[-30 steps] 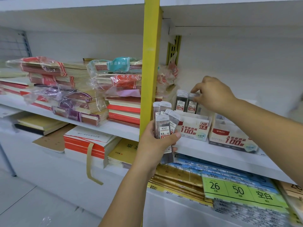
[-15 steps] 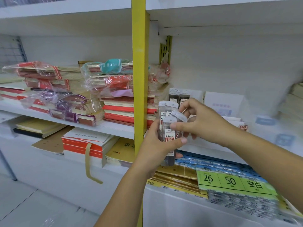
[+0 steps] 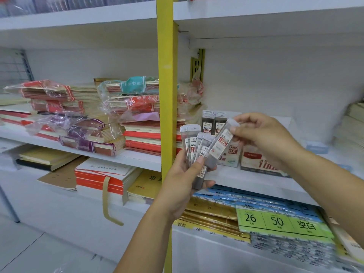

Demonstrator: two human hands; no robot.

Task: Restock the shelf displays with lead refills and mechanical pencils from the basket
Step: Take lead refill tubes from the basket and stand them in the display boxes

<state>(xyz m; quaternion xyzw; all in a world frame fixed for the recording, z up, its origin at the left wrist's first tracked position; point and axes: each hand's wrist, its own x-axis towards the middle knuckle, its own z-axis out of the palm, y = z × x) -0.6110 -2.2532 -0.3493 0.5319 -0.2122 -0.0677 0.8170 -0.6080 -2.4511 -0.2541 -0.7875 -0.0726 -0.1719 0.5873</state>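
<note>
My left hand [image 3: 185, 178] grips a fanned bunch of clear lead refill tubes [image 3: 192, 146] with white and red labels, held in front of the shelf. My right hand [image 3: 262, 136] pinches the top of one refill tube [image 3: 221, 144] and holds it tilted, its lower end still against the bunch. Behind them on the white shelf [image 3: 246, 180], two refill tubes [image 3: 214, 123] stand upright in a white display box [image 3: 233, 154] marked HB 0.5. A second display box [image 3: 256, 160] sits to its right, partly hidden by my right wrist. No basket or pencils are in view.
A yellow upright post [image 3: 167, 95] divides the shelving just left of my hands. Stacks of wrapped notebooks [image 3: 82, 119] fill the left shelf. Below lie gold and blue paper packs and a green label [image 3: 279, 221]. Paper stacks [image 3: 352, 123] stand at far right.
My right hand left the display box on the shelf, came back to the bunch in my left hand, and has lifted one tube up and to the right.
</note>
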